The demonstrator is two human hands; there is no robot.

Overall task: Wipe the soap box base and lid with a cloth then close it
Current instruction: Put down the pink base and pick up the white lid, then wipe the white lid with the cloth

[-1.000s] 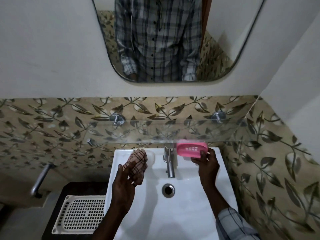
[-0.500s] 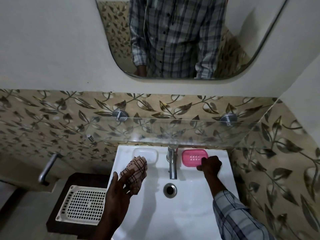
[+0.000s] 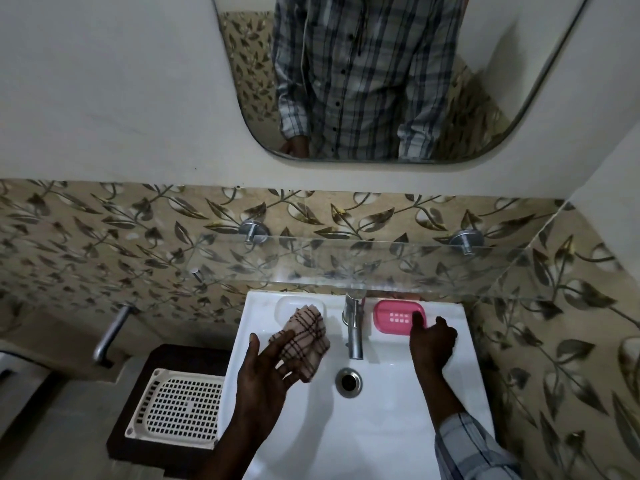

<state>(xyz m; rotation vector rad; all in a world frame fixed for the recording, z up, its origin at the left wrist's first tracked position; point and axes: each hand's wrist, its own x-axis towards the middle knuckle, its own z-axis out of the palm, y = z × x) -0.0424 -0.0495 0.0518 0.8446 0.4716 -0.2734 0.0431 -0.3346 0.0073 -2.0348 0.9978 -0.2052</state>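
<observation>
The pink soap box base sits on the back rim of the white sink, right of the tap. My right hand pinches its front right edge, thumb lying inside the base and fingers curled below the rim. The pale lid lies on the rim left of the tap, partly hidden by a folded checked cloth. My left hand holds that cloth between its fingers above the sink's left side.
A chrome tap stands between lid and base, the drain below it. A glass shelf juts out just above the sink's back rim. A white perforated tray lies on a dark stool at the left.
My right hand brought the pink base down from just under the glass shelf and set it on the sink rim right of the tap. The left hand with the cloth stayed roughly in place.
</observation>
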